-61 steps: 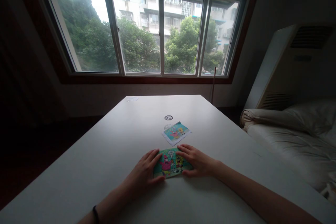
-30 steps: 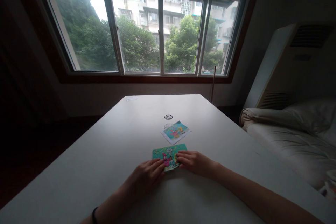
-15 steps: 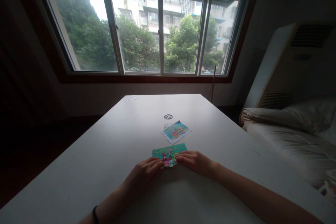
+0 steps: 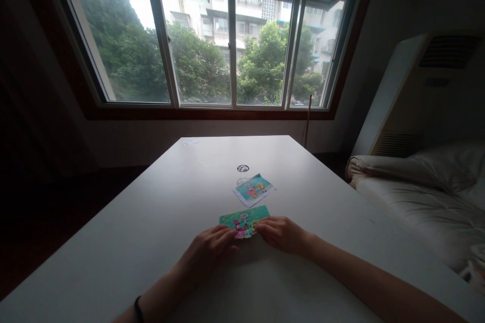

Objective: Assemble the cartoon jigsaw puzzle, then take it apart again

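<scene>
A green cartoon jigsaw puzzle [image 4: 244,217] with an uneven near edge lies on the white table [image 4: 166,202]. My left hand [image 4: 217,239] is closed at its lower left, fingertips on the pink figure. At the lower right my right hand [image 4: 282,232] pinches the other side, thumb and fingers together. Fingers cover both lower corners of the puzzle. Just beyond it lies a paper picture [image 4: 254,190] with cartoon figures on a blue background, turned at an angle.
Two round marks or holes, one a dark-rimmed disc [image 4: 243,168], sit further up the table. A small clear scrap [image 4: 190,142] lies at the far left corner. A leather sofa [image 4: 417,197] stands to the right, and a window [image 4: 200,40] is ahead.
The jigsaw puzzle has shifted very slightly away from me. My left fingers have spread a little at the thumb side; both hands stay on the puzzle.
</scene>
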A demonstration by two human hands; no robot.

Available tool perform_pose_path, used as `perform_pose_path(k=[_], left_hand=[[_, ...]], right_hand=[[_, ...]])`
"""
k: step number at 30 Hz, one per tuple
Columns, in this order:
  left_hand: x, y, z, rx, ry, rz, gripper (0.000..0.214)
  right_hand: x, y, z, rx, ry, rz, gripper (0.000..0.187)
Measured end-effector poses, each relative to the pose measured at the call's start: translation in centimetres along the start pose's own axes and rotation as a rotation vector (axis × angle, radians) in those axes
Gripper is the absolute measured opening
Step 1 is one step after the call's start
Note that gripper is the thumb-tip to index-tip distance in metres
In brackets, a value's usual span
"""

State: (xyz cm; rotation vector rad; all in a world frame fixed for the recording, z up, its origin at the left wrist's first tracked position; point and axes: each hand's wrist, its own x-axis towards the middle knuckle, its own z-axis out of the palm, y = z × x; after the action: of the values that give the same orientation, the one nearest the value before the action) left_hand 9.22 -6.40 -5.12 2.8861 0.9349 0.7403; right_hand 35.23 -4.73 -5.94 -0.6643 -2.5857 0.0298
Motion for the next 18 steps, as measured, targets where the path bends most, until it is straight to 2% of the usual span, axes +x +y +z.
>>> perform_pose_path(k=[4, 13, 15, 18], left_hand=[[0.12, 0.17, -0.21, 0.010, 0.003, 0.016, 0.029], [-0.31, -0.75, 0.60, -0.059, 0.029, -0.073, 0.028], [-0.44, -0.76, 0.49, -0.090, 0.022, -0.099, 0.030], [-0.54, -0.61, 0.28, -0.138, 0.024, -0.139, 0.037]], right_hand=[[-0.33, 0.10, 0.10, 0.018, 0.025, 0.021, 0.023], [-0.61, 0.29, 0.25, 0.149, 0.253, 0.063, 0.020], [-0.55, 0.32, -0.01, 0.191, 0.289, 0.119, 0.029], [-0.50, 0.43, -0.31, 0.238, 0.288, 0.157, 0.055]])
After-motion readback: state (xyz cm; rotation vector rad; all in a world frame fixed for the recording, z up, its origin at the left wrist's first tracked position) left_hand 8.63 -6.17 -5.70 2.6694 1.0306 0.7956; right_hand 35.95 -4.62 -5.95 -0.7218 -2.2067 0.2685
